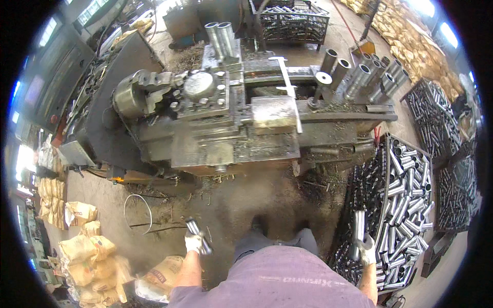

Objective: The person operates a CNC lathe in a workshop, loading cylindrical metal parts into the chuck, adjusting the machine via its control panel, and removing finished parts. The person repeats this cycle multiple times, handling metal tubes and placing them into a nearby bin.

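Note:
I stand in front of a grimy metal lathe [215, 118]. My left hand [193, 242], in a white glove, is closed around a short metal tube [197, 233] down at my left side. My right hand [366, 249], also gloved, grips another shiny metal tube [359, 226] held upright beside a wire crate [386, 149] full of similar tubes [408, 190]. Several tubes [359, 74] lean in a row on the lathe's right end. The lathe's chuck [134, 95] sits at its left end.
More wire crates of tubes stand at the right [436, 115] and behind the lathe [290, 20]. Tan sacks are piled at the lower left [90, 251] and far right [411, 46]. A wire hoop [137, 213] lies on the dirt floor among metal shavings.

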The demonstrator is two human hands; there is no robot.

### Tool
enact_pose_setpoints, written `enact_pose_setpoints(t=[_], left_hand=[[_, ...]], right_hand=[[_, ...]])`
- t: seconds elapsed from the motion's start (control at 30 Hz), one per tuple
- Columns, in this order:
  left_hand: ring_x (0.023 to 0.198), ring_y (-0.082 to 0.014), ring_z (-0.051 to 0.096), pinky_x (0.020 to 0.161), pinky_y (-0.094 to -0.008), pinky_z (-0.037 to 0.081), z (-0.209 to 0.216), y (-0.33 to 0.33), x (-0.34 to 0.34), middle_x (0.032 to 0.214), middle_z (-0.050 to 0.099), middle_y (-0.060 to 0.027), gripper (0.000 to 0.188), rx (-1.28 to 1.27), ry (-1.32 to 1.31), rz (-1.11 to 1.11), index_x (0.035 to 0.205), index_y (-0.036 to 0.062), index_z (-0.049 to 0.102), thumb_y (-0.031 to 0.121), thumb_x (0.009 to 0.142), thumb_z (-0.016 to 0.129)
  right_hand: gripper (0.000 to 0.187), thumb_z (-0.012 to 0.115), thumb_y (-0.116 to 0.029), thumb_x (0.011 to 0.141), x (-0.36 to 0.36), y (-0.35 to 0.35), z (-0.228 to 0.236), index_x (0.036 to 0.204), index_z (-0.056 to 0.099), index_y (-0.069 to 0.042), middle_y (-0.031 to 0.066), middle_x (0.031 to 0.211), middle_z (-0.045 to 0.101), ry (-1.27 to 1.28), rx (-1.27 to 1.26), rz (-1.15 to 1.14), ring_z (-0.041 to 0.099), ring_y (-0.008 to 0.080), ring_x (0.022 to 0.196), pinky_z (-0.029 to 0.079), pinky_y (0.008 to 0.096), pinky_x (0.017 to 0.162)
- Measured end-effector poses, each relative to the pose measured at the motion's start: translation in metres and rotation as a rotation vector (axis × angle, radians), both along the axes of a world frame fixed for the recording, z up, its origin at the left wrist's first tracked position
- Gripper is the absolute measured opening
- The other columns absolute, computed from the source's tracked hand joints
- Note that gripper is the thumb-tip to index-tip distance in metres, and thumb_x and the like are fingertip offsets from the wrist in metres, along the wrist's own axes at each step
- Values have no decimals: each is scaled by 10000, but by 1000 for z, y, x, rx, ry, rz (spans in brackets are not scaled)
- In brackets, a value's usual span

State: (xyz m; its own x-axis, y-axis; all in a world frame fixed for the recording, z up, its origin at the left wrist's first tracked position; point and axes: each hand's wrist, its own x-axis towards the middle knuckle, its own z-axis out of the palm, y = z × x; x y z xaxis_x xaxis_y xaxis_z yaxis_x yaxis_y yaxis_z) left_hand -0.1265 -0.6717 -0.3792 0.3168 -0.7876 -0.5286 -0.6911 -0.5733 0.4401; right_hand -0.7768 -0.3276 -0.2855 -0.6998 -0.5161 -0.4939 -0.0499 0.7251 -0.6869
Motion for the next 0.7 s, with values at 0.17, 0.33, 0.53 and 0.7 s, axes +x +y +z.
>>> enact_pose_setpoints(t=[0.17, 0.33, 0.53, 0.7], left_hand=[[907, -222, 684, 853, -410, 571, 98, -132, -25, 1010, 722, -66, 449, -646, 332, 110, 1145, 63, 672, 209, 774, 878], [775, -135, 700, 721, -327, 568, 195, -239, -79, 917, 770, -38, 302, -803, 704, -66, 1013, 35, 733, 177, 829, 925], [873, -192, 761, 753, -358, 613, 231, -303, -134, 995, 795, -80, 294, -785, 540, -261, 1022, 34, 752, 224, 825, 858], [884, -228, 759, 817, -385, 608, 210, -317, -140, 1000, 766, -108, 335, -593, 496, -304, 1098, 39, 715, 137, 807, 850]], right_hand=[[670, 785, -151, 765, 98, -236, 121, 1378, 586, 33, 93, 1122, 714, -239, -601, 157, 688, 187, 985, 572, 346, 917], [569, 819, -74, 747, 158, -414, 152, 1288, 651, -22, 96, 1127, 747, -411, -613, 602, 716, 195, 1045, 580, 370, 941], [618, 955, -181, 751, 240, -536, 128, 1271, 644, -58, 118, 1142, 729, 90, -958, 1062, 723, 272, 1034, 590, 408, 946], [629, 916, -221, 769, 271, -563, 109, 1305, 617, -83, 196, 1155, 725, 142, -872, 1016, 727, 428, 1045, 608, 486, 877]])
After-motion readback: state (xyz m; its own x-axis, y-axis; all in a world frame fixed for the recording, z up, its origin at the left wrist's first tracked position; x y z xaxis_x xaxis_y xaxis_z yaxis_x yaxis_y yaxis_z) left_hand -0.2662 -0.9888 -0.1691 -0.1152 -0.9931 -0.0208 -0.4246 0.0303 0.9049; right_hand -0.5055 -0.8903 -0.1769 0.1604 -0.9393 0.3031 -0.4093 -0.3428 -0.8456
